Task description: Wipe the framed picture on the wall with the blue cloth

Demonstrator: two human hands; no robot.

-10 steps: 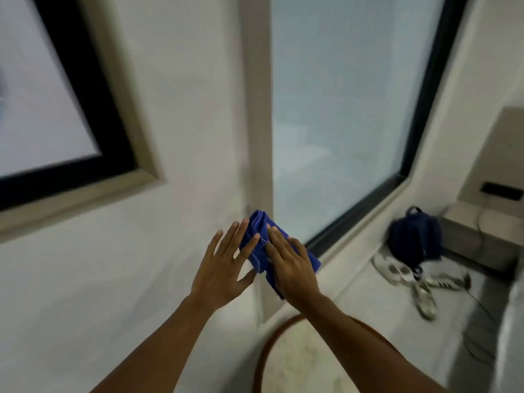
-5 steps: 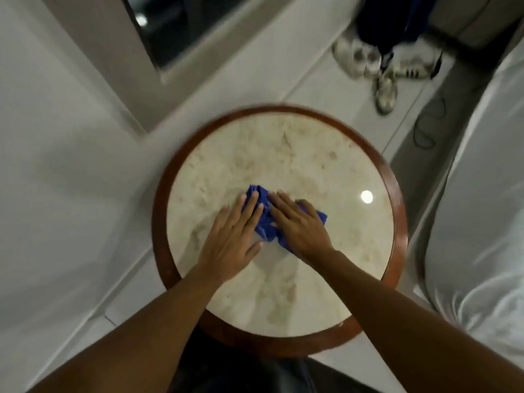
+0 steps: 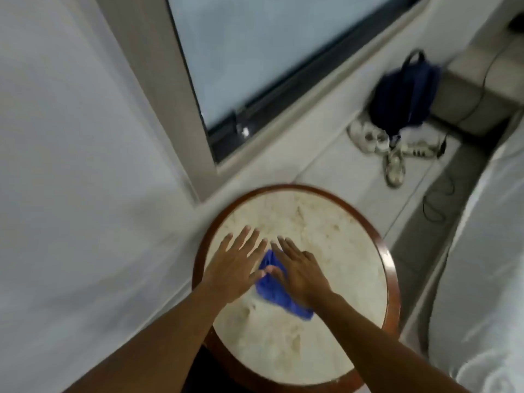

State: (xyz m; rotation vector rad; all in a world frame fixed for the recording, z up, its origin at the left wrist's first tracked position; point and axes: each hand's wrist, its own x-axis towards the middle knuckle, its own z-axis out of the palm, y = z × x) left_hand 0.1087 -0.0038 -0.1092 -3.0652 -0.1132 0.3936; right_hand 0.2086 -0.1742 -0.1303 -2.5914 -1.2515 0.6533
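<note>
Both hands are down over the round worktop (image 3: 365,302), a pale marbled top ringed by a dark wooden rim, and the blue cloth (image 3: 276,293) is lying right on it, a little toward the worktop's left edge and near its middle front to back. The left hand (image 3: 236,269) is spread flat, palm down, fingers splayed wide and pointing away from the person; its thumb side overlaps the cloth's upper left corner. The right hand (image 3: 299,272) is just as flat and open, fingers stretched out, covering the cloth's right side, with the thumb tips of the two hands almost meeting above the fabric. Neither hand is curled round anything: nothing is gripped, and whether the palms press the cloth or hover just over it cannot be told through the motion blur. The cloth's lower end pokes out from under the right wrist toward the near edge of the worktop. Off the worktop, a white wall (image 3: 71,165) fills the left, a dark-framed window (image 3: 269,52) sits at the top, and on the tiled floor (image 3: 334,171) beyond the far edge there are white sneakers (image 3: 394,163) beside a dark blue backpack (image 3: 402,95). White bedding (image 3: 482,251) runs along the right.
</note>
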